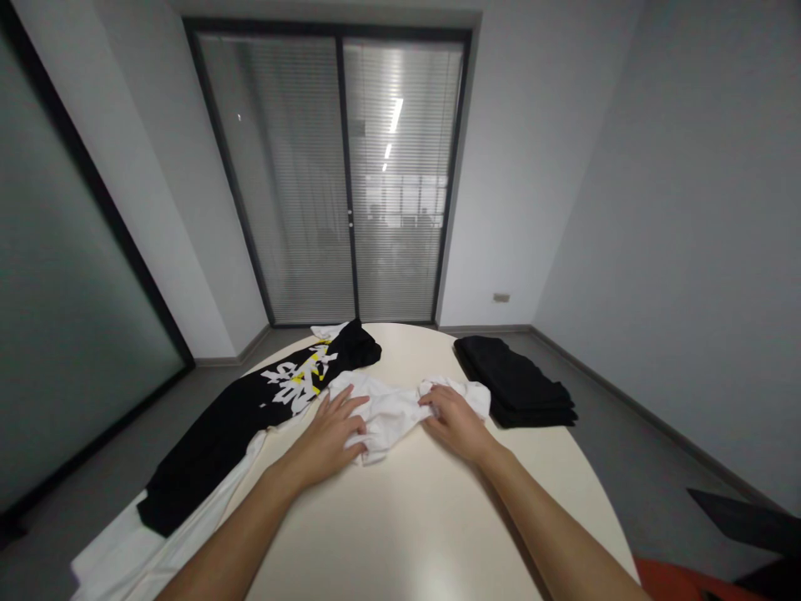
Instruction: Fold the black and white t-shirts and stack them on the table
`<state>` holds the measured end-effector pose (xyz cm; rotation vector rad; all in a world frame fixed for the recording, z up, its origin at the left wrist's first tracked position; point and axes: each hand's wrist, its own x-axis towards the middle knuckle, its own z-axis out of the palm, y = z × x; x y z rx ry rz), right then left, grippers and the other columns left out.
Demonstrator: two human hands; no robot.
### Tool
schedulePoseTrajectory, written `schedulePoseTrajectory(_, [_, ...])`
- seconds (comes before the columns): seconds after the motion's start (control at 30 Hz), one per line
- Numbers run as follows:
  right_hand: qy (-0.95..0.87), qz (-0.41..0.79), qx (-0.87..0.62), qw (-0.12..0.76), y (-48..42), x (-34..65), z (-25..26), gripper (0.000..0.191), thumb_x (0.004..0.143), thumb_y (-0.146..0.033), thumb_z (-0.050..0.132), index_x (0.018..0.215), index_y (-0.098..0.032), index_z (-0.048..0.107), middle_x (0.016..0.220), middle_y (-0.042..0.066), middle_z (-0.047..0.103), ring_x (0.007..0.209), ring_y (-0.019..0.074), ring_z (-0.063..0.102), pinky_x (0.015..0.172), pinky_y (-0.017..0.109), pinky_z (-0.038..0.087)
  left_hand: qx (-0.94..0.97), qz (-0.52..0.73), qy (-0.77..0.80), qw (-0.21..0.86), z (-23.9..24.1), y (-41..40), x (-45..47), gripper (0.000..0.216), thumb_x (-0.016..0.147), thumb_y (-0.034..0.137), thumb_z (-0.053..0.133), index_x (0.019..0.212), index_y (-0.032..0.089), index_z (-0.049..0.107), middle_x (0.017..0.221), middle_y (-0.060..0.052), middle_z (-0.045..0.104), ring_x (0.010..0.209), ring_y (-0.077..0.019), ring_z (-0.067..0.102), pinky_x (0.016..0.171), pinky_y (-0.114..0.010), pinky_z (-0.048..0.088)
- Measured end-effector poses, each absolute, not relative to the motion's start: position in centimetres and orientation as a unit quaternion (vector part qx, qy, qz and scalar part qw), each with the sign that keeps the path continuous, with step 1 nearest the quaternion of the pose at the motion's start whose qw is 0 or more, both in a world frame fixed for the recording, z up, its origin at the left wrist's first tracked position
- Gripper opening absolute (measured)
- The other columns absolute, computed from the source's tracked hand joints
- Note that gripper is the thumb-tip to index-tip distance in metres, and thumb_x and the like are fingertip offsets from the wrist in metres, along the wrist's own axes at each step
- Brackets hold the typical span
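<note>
A crumpled white garment [391, 417] lies across the middle of the table, its exact kind unclear. My left hand [335, 430] rests on its left part with the fingers spread. At the right part, my right hand [454, 421] has its fingers and thumb curled around a fold of the cloth. To the left lies a black T-shirt [213, 438] with a white and yellow print. White cloth [125, 542] shows from under this black shirt and hangs over the table's left side. A folded stack of black clothes [513, 380] sits just right of the white garment.
The round, cream-coloured table [388, 534] has its curved edge at the back and right. Beyond it is a glass door with blinds [400, 250]. Something red [676, 580] and a dark object [738, 517] stand at the lower right.
</note>
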<state>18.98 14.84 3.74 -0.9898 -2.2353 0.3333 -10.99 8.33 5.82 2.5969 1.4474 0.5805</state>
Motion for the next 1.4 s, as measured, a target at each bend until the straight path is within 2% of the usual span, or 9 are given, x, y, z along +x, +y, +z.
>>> schedulePoseTrajectory(0.1, [-0.821,0.175,-0.402,0.367,15.0,19.1,4.6,0.015,0.086,-0.025,0.06,0.097,-0.021,0.069,0.102,0.008,0.071,0.099,0.0247,0.063,0.094,0.04,0.047,0.822,0.283,0.491,0.056,6.0,9.2,-11.3,0.009,0.088,0.03,0.063,0.092,0.024,0.068,0.142,-0.006,0.056,0.139,-0.032,0.039,0.114,-0.057,0.026])
schedulePoseTrajectory(0.23, [-0.743,0.225,-0.445,0.446,15.2,19.9,5.3,0.027,0.092,-0.037,0.054,0.11,-0.021,0.065,0.102,0.007,0.07,0.093,0.0224,0.064,0.088,0.035,0.048,0.717,0.436,0.531,0.119,6.6,10.0,-11.3,0.023,0.091,0.041,0.055,0.089,0.02,0.067,0.107,-0.007,0.07,0.103,-0.0251,0.062,0.096,-0.039,0.045])
schedulePoseTrajectory(0.33, [-0.711,0.206,-0.489,0.461,15.5,20.7,5.1,0.033,0.09,-0.033,0.051,0.119,-0.02,0.06,0.099,0.006,0.069,0.088,0.022,0.063,0.083,0.036,0.049,0.662,0.467,0.552,0.196,6.7,10.1,-11.0,0.034,0.092,0.05,0.051,0.086,0.019,0.066,0.081,-0.003,0.068,0.079,-0.0212,0.062,0.077,-0.03,0.047])
schedulePoseTrajectory(0.47, [-0.774,0.074,-0.464,0.425,14.9,20.6,5.4,0.041,0.077,-0.019,0.056,0.117,-0.023,0.063,0.129,0.01,0.059,0.121,0.0296,0.051,0.102,0.047,0.04,0.672,0.46,0.536,0.223,6.6,9.6,-10.1,0.035,0.091,0.051,0.053,0.077,0.02,0.06,0.071,0.001,0.062,0.072,-0.0185,0.057,0.07,-0.027,0.042])
schedulePoseTrajectory(0.57, [-0.815,0.03,-0.416,0.403,13.7,19.4,6.5,0.028,0.08,-0.022,0.06,0.108,-0.024,0.066,0.126,0.011,0.059,0.121,0.0304,0.05,0.102,0.048,0.038,0.674,0.463,0.531,0.221,6.6,9.3,-9.4,0.036,0.092,0.049,0.053,0.07,0.021,0.054,0.066,0.003,0.055,0.066,-0.0161,0.053,0.065,-0.025,0.04])
schedulePoseTrajectory(0.87, [-0.89,0.06,-0.358,0.277,12.9,16.9,5.7,0.015,0.089,-0.025,0.061,0.102,-0.023,0.07,0.1,0.007,0.071,0.101,0.0267,0.059,0.094,0.044,0.038,0.633,0.487,0.506,0.325,7.4,9.1,-8.6,0.041,0.084,0.057,0.058,0.067,0.021,0.049,0.057,0.006,0.044,0.053,-0.0121,0.042,0.053,-0.023,0.033])
schedulePoseTrajectory(1.17, [-0.73,0.283,-0.425,0.454,14.6,18.9,5.3,0.036,0.099,-0.047,0.041,0.113,-0.02,0.06,0.072,-0.001,0.059,0.067,0.0169,0.055,0.061,0.027,0.041,0.613,0.475,0.54,0.327,5.3,10.6,-10.4,0.04,0.082,0.056,0.057,0.073,0.017,0.059,0.062,0.002,0.056,0.058,-0.0152,0.053,0.055,-0.024,0.036])
schedulePoseTrajectory(1.3, [-0.697,0.298,-0.445,0.476,15.0,19.1,4.8,0.033,0.095,-0.047,0.048,0.115,-0.022,0.055,0.064,-0.006,0.051,0.056,0.014,0.048,0.052,0.024,0.037,0.62,0.442,0.582,0.287,4.3,10.6,-10.6,0.036,0.084,0.048,0.056,0.094,0.016,0.066,0.064,0.002,0.059,0.055,-0.0164,0.055,0.055,-0.026,0.042])
schedulePoseTrajectory(1.4, [-0.729,0.28,-0.426,0.456,15.1,18.9,4.8,0.022,0.092,-0.038,0.051,0.1,-0.02,0.063,0.081,0.002,0.065,0.075,0.0174,0.06,0.067,0.028,0.047,0.684,0.426,0.575,0.147,4.8,9.8,-10.0,0.04,0.086,0.039,0.058,0.121,0.018,0.063,0.101,-0.007,0.069,0.084,-0.0217,0.066,0.08,-0.035,0.052])
